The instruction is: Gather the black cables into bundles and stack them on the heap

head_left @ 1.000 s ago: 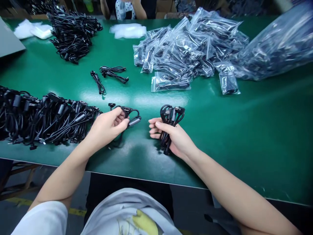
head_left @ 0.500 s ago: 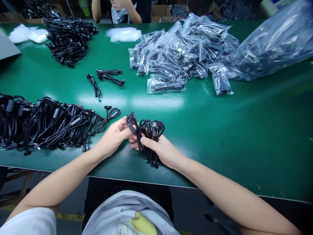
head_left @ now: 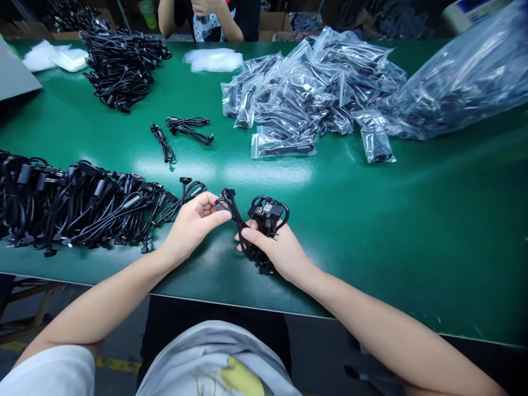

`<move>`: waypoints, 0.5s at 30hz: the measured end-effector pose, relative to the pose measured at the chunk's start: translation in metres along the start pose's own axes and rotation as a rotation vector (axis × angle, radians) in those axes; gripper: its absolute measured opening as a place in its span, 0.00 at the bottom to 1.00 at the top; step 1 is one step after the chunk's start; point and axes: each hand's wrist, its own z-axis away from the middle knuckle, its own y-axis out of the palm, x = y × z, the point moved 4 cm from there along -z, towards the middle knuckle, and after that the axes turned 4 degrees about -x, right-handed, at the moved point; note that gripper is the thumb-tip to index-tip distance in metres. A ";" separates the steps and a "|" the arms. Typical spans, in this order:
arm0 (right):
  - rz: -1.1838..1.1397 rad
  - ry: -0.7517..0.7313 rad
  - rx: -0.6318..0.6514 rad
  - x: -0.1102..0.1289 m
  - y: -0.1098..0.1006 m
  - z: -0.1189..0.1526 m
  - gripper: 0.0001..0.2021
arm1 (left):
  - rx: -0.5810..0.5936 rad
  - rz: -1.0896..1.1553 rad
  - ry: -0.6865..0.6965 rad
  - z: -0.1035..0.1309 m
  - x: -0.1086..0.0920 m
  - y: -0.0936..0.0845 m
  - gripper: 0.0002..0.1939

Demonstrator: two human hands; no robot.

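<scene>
My right hand [head_left: 280, 245] is closed around a bunch of black coiled cables [head_left: 267, 212], just above the green table's near edge. Its thumb lies across the lower part of one more coiled cable [head_left: 234, 209] at the bunch's left side. My left hand [head_left: 197, 223] pinches the upper loop of that cable between thumb and fingertips. Plugs show at the top of the bunch, while its middle is hidden behind my right fingers. Left of my left hand, a loose coiled cable [head_left: 187, 193] lies at the end of a long row of black cables [head_left: 99, 203].
Clear bags holding black cables [head_left: 297, 91] are heaped at the back, beside a large plastic sack [head_left: 462, 82]. Two cable coils [head_left: 187, 127] and a cable heap [head_left: 119, 66] lie back left, near flat plastic bags [head_left: 214, 59]. Another person's hands [head_left: 206, 6] show across the table.
The bunch in my right hand has shifted slightly right and turned. My left hand has drawn back from behind it and now grips only the upper loop of the left cable.
</scene>
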 end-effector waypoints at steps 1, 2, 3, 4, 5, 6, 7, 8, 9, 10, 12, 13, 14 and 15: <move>0.000 0.005 0.001 0.000 0.000 0.000 0.16 | 0.003 0.022 -0.014 -0.001 0.001 -0.001 0.16; -0.002 0.012 0.003 0.000 0.000 0.000 0.17 | 0.012 0.046 -0.029 -0.002 0.002 -0.001 0.15; -0.008 0.020 0.002 0.000 0.000 0.000 0.17 | 0.024 0.070 -0.043 -0.003 0.003 -0.001 0.15; -0.017 0.030 0.000 0.001 0.000 -0.001 0.17 | 0.039 0.091 -0.061 -0.003 0.003 -0.001 0.15; -0.026 0.038 -0.003 0.001 0.000 -0.001 0.18 | 0.053 0.110 -0.078 -0.004 0.004 -0.001 0.14; -0.035 0.045 -0.004 0.001 0.000 -0.001 0.18 | 0.063 0.127 -0.090 -0.004 0.005 -0.001 0.14; -0.042 0.047 -0.004 0.002 0.000 -0.001 0.18 | 0.067 0.142 -0.097 -0.004 0.005 -0.001 0.14; -0.044 0.047 -0.005 0.002 0.000 -0.001 0.18 | 0.066 0.157 -0.095 -0.004 0.006 -0.001 0.15; -0.039 0.045 -0.005 0.002 0.000 0.000 0.18 | 0.062 0.172 -0.088 -0.005 0.006 -0.001 0.16; -0.031 0.040 -0.007 0.002 -0.001 0.000 0.18 | 0.059 0.185 -0.079 -0.005 0.006 -0.001 0.17; -0.011 0.029 -0.011 0.002 -0.001 0.000 0.18 | 0.056 0.206 -0.070 -0.005 0.006 -0.001 0.18; -0.003 0.022 -0.011 0.002 -0.001 0.000 0.18 | 0.059 0.212 -0.069 -0.006 0.006 -0.001 0.18; 0.001 0.018 -0.010 0.002 -0.001 0.000 0.18 | 0.062 0.215 -0.068 -0.006 0.005 -0.001 0.18; 0.003 0.015 -0.009 0.002 -0.001 0.000 0.18 | 0.064 0.217 -0.067 -0.006 0.005 -0.001 0.18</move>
